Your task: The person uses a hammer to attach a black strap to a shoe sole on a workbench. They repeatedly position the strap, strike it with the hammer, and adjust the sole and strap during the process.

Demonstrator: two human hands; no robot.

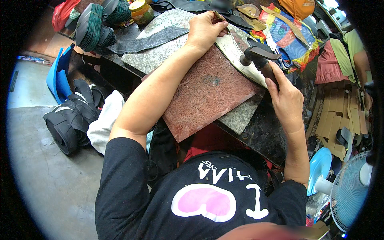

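**Hammer over a pale sole piece on the stone slab**

Fingers of the right hand [285,100] are wrapped tight around the wooden handle of a hammer [259,60], whose dark metal head hangs just above a pale sole piece [240,56]. The left hand [205,29] lies knuckles up on the far end of that piece, fingers curled and pressed together, pinning it down beside a small brownish scrap [219,17]; whether it pinches the scrap cannot be told.

The sole piece lies across the far right edge of a reddish stone slab [208,92], which rests on a grey speckled granite slab [160,52]. A long dark strip [148,40] crosses the granite to the left of the left wrist. Beyond stand bundles of dark cut pieces bound with green cord [94,30], an amber jar [141,10] and a striped woven bag [290,40].

Both slabs sit on a dark worn workbench [260,136]. More black cut pieces [70,118] and a white cloth [105,120] lie on the grey concrete floor [48,180] at left. At right are stacked cardboard [334,116], a pale blue fan [352,190] and another person's arm [362,60].
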